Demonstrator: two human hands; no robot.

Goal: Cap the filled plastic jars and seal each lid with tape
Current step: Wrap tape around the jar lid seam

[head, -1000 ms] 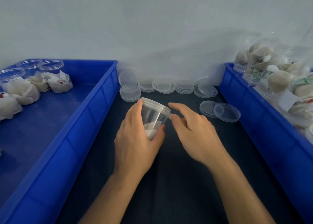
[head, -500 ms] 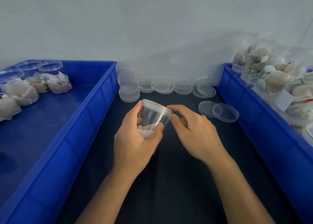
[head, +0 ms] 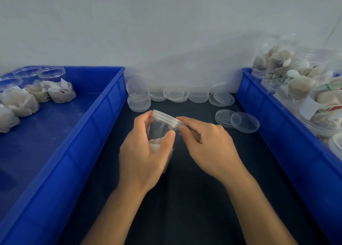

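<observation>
Two hands: we saw both on one clear plastic jar (head: 162,132), held above the dark table (head: 185,198) between the two blue bins.
Jar look: transparent, ribbed round the neck, tipped with its top leaning away and to the left; pale wrapped packets (head: 154,143) lay in its lower part.
Lid: we found a clear lid (head: 167,117) already on the mouth.
Left hand: our left hand (head: 146,156) wrapped the jar's body, thumb across the front.
Right hand: our right hand (head: 207,144) had thumb and forefinger pinched at the lid's rim; whether tape lay under them we could not tell.
Spare lids: stacks of loose clear lids (head: 177,95) sat along the wall behind.
Left bin (head: 103,115): capped jars lying down.
Right bin (head: 277,119): filled jars.
</observation>
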